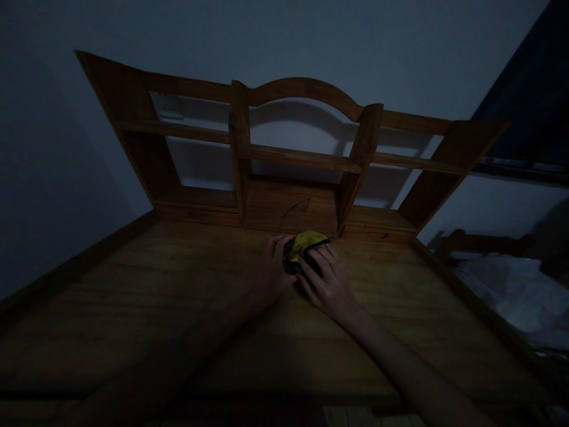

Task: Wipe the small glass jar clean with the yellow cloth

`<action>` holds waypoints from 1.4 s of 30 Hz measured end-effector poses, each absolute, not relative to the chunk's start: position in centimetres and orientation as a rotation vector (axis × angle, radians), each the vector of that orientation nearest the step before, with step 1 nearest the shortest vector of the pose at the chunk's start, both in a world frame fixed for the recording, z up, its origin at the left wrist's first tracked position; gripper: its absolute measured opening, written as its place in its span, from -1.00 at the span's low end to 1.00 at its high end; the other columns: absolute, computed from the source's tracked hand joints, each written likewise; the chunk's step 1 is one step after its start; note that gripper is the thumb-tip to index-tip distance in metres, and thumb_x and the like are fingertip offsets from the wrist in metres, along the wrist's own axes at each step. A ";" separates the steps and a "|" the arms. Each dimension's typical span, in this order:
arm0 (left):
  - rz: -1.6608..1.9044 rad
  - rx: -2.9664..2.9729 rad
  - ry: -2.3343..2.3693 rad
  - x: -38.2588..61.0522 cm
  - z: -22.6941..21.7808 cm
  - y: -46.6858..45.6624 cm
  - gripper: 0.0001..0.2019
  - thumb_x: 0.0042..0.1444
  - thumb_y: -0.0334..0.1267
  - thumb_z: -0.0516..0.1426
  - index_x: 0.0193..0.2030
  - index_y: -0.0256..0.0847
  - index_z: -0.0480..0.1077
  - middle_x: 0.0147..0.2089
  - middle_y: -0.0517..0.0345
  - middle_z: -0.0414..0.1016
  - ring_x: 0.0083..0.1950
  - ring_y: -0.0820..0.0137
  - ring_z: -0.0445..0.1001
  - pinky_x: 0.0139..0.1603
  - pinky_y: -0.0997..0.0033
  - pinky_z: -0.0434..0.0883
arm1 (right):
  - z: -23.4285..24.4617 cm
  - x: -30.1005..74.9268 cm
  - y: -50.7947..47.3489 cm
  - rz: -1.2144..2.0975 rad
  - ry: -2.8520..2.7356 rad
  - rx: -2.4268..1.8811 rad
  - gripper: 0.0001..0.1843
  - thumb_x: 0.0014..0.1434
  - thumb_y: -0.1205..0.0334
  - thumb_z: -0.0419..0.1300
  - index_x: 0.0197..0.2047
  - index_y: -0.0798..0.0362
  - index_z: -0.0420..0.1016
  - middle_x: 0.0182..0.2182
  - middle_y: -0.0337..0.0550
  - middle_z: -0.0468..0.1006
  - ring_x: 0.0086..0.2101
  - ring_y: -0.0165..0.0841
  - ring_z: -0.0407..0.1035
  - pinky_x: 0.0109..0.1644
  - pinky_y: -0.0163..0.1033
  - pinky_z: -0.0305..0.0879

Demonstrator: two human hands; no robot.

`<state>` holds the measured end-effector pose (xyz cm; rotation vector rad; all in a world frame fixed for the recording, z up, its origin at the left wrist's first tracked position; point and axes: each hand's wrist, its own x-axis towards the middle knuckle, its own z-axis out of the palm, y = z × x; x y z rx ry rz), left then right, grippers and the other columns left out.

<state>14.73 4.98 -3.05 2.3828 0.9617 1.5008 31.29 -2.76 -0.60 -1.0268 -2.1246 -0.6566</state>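
Observation:
My left hand [272, 271] is closed around the left side of a small dark, shiny object [290, 264], whose kind I cannot make out in the dim light. A yellow cloth with a black edge [308, 240] lies over the top and right of that object. Fingers bent, my right hand [329, 284] grips the cloth and presses it against the dark object. Both hands are close together over the middle of the wooden desk [213, 267], near its back. The fingers hide much of the object's underside.
Behind the hands stands a wooden shelf unit [302, 157] with several compartments and low drawers, against a pale wall. A small white item [170, 110] shows at its upper left. To the right of the desk are a wooden chair back [484, 242] and a whitish bag or fabric [520, 290].

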 end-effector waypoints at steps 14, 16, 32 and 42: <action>1.433 2.434 0.866 14.7 -3.2 4.6 -0.38 -0.01 -0.43 0.13 0.24 -0.16 0.13 0.16 -0.05 0.22 0.18 0.21 0.29 0.21 0.12 0.33 | 0.1 30.1 -3.1 -0.413 -2.366 -1.208 -0.64 0.32 0.25 0.02 0.13 0.20 0.32 0.00 0.11 0.46 0.02 -0.09 0.31 0.24 0.10 0.16; 1.418 2.404 0.886 14.8 -3.2 4.6 -0.37 -0.03 -0.46 0.13 0.23 -0.16 0.14 0.15 -0.04 0.22 0.17 0.21 0.29 0.20 0.12 0.33 | 0.4 29.9 -3.1 -0.421 -2.354 -1.225 -0.64 0.32 0.24 0.02 0.12 0.20 0.32 0.00 0.11 0.46 0.04 -0.07 0.30 0.26 0.12 0.12; 1.213 2.278 0.849 14.9 -3.9 5.4 -0.33 -0.14 -0.40 0.23 0.18 -0.17 0.16 0.10 0.00 0.24 0.12 0.24 0.32 0.18 0.16 0.34 | -1.0 30.8 -2.2 -0.356 -2.350 -1.242 -0.64 0.35 0.19 0.04 0.17 0.13 0.29 -0.01 0.07 0.48 0.04 -0.09 0.30 0.29 0.21 0.02; 1.089 2.246 0.925 15.2 -5.0 5.2 -0.28 -0.23 -0.27 0.32 0.14 -0.14 0.20 0.08 0.01 0.26 0.11 0.17 0.33 0.13 0.11 0.35 | -1.7 31.5 -1.3 0.086 -2.142 -1.226 -0.78 0.24 0.16 0.24 -0.09 0.07 0.42 -0.12 0.00 0.49 -0.06 -0.16 0.36 0.06 -0.02 0.32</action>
